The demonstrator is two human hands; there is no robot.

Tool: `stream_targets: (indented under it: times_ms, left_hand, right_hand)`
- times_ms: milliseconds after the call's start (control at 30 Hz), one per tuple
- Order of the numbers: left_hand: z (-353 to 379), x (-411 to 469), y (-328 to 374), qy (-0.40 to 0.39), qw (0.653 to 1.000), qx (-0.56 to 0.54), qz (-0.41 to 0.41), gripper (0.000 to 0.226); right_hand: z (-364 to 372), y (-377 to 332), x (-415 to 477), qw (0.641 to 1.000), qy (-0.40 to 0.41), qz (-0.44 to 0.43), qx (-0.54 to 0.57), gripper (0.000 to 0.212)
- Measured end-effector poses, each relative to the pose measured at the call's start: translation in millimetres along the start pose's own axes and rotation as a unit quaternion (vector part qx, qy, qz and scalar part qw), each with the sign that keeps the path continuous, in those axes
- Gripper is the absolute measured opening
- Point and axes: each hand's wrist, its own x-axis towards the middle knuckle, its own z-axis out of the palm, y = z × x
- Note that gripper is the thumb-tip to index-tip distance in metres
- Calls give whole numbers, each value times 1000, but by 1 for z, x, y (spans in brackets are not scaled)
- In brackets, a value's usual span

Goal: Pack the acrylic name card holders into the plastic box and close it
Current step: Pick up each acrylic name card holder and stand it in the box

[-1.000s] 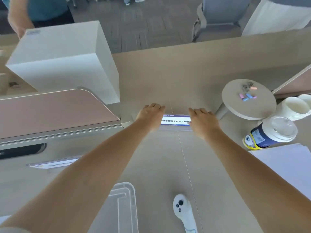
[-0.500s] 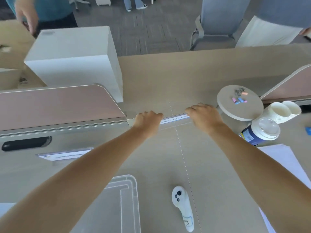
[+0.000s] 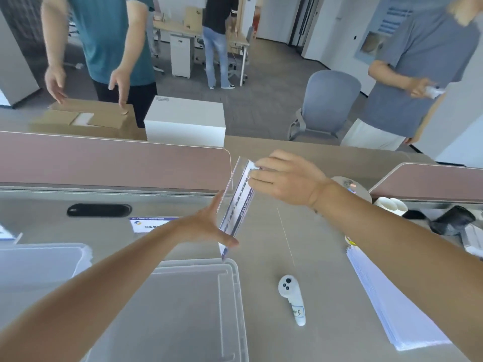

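Observation:
A clear acrylic name card holder [image 3: 236,205] with a printed blue-and-white card is lifted off the desk and tilted steeply, its far end up. My right hand [image 3: 285,181] grips its upper end and my left hand [image 3: 206,226] holds its lower end. Just below it stands the clear plastic box [image 3: 235,283], open, its inside partly hidden by my left forearm. A second name card holder [image 3: 149,223] lies on the desk behind my left wrist. The translucent lid [image 3: 39,262] rests at the left.
A white handheld controller [image 3: 292,296] lies right of the box, and a stack of white paper [image 3: 392,296] lies further right. Pink desk dividers [image 3: 104,160] run across the back. Paper cups [image 3: 392,205] and a round stand sit at right. People stand beyond the desk.
Both hands have lifted the holder off the desk at the divider, swung it steeply on end and brought it towards the box. The camera has tipped up, showing the room.

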Motion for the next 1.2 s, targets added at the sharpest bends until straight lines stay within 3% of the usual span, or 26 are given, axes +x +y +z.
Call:
stream_targets:
  times_ms: [67,133,200,233,300,400,467,533,633,767,867,967,1200]
  left_hand:
    - [-9,-38,-22,26,997,-76,20,143]
    - [-15,-75,-45,79,985,-146,43,126]
    - [-23,-112,-68,133,965,-218,55,95]
    - [-28,-129,-80,144,953,-258,61,84]
    - [-43,-164,-104,128,942,-304,70,73]
    - [-67,-211,-138,107,939,-321,62,80]
    - [-80,-236,-160,132,939,-316,27,82]
    - [-87,-258,-180,162,939,-302,-22,86]
    - [-94,-284,-214,208,921,-314,-98,98]
    - [-98,-306,-238,281,899,-288,-171,61]
    - [-98,-310,-246,317,896,-143,-275,45]
    - [-93,-302,-270,304,891,-27,-336,26]
    - [-101,-291,-359,296,863,-52,-406,54]
  right_hand:
    - [-28,-12,41,999,28,-19,16,32]
    - [-49,-24,84,997,36,-3,72,33]
    - [-62,-38,129,975,-15,117,189,25]
    - [-66,-47,150,943,-72,192,261,30]
    - [-72,-68,188,842,-137,292,432,61]
    - [-67,-99,242,682,-149,308,646,92]
    - [-56,-125,279,592,-175,289,732,88]
    - [-45,-153,314,540,-184,277,773,72]
    - [-31,-188,364,534,-185,249,787,44]
    - [-16,-236,409,541,-179,302,764,47]
    - [-4,-279,427,571,-224,289,735,46]
    - [15,-316,441,556,-266,258,744,42]
    - [68,-397,486,511,-341,223,757,39]
